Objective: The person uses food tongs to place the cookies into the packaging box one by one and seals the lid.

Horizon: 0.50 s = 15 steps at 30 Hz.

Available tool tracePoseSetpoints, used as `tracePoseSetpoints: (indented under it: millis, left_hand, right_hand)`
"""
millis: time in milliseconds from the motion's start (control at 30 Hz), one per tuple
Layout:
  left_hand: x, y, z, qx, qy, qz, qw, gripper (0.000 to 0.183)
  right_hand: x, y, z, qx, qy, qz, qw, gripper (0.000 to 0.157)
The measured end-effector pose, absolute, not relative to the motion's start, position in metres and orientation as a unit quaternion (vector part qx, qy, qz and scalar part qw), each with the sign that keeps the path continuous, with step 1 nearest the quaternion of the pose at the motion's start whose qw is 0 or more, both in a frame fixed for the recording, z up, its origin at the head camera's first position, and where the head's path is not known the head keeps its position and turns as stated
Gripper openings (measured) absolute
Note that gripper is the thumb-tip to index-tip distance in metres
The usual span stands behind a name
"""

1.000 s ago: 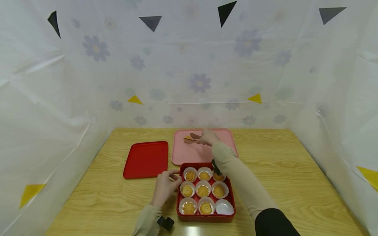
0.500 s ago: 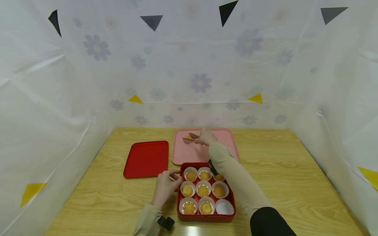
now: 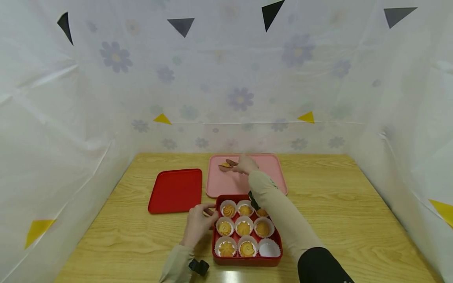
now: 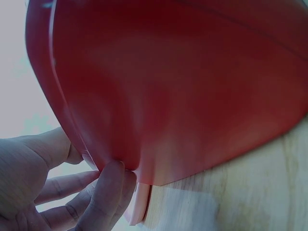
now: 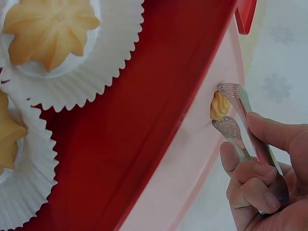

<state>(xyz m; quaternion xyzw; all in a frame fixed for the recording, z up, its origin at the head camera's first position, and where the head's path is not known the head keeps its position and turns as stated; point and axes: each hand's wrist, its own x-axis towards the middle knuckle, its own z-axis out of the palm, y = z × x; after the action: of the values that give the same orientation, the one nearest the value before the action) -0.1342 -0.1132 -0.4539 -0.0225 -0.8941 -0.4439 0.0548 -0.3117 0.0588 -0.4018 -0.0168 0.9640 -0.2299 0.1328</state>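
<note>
My right hand (image 3: 246, 164) grips a pair of metal tongs (image 5: 262, 147) with perforated ends. Between those ends sits a swirled butter cookie (image 5: 220, 106), over the pink tray (image 3: 226, 186); whether the tongs squeeze it or it still rests on the tray, I cannot tell. At the near side stands a red box (image 3: 244, 263) holding rows of white paper cups, most with a cookie (image 3: 243, 228). The front right paper cup (image 3: 268, 248) has no cookie in it. My left hand (image 3: 198, 224) pinches the box's left rim, thumb and fingers on it in the left wrist view.
A flat red tray (image 3: 175, 191) lies left of the pink one. The wooden table (image 3: 336, 204) extends to both sides, and a flowered white curtain (image 3: 226, 78) closes off the back and sides. My right forearm covers part of the box's back right corner.
My right hand and the tongs have shifted slightly left and away from me, with the cookie staying between the ends. The left hand and the box hold still.
</note>
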Motion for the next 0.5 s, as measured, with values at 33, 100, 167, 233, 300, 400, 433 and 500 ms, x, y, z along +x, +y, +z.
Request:
tracePoseSetpoints:
  millis: [33, 100, 167, 233, 300, 400, 433, 500]
  left_hand:
    - [-0.1342, -0.1132, -0.454, -0.022, -0.894, -0.444, 0.055, 0.024]
    - [-0.1343, -0.1132, -0.4541, -0.021, -0.894, -0.444, 0.054, 0.025]
    - [-0.1347, -0.1132, -0.4542, -0.019, -0.895, -0.443, 0.054, 0.025]
    - [-0.1349, -0.1132, -0.4541, -0.018, -0.895, -0.442, 0.056, 0.025]
    - [-0.1347, -0.1131, -0.4537, -0.019, -0.896, -0.44, 0.057, 0.025]
    - [-0.134, -0.1132, -0.4529, -0.022, -0.897, -0.438, 0.059, 0.024]
    - [-0.1337, -0.1132, -0.4527, -0.023, -0.896, -0.439, 0.059, 0.024]
    - [-0.1336, -0.1132, -0.4524, -0.021, -0.895, -0.442, 0.056, 0.025]
  right_hand:
    - [-0.312, 0.0584, -0.4018, -0.016, 0.964, -0.229, 0.134, 0.025]
    - [-0.3116, 0.058, -0.4012, -0.015, 0.964, -0.229, 0.133, 0.024]
    - [-0.3115, 0.058, -0.4012, -0.015, 0.964, -0.23, 0.132, 0.024]
    - [-0.3113, 0.0579, -0.401, -0.014, 0.964, -0.233, 0.13, 0.023]
    - [-0.3112, 0.0578, -0.4008, -0.015, 0.963, -0.234, 0.129, 0.023]
    - [-0.3109, 0.0575, -0.4006, -0.015, 0.964, -0.234, 0.129, 0.022]
    - [-0.311, 0.0574, -0.4006, -0.015, 0.964, -0.233, 0.129, 0.021]
    - [-0.3109, 0.0574, -0.4005, -0.015, 0.964, -0.231, 0.13, 0.021]
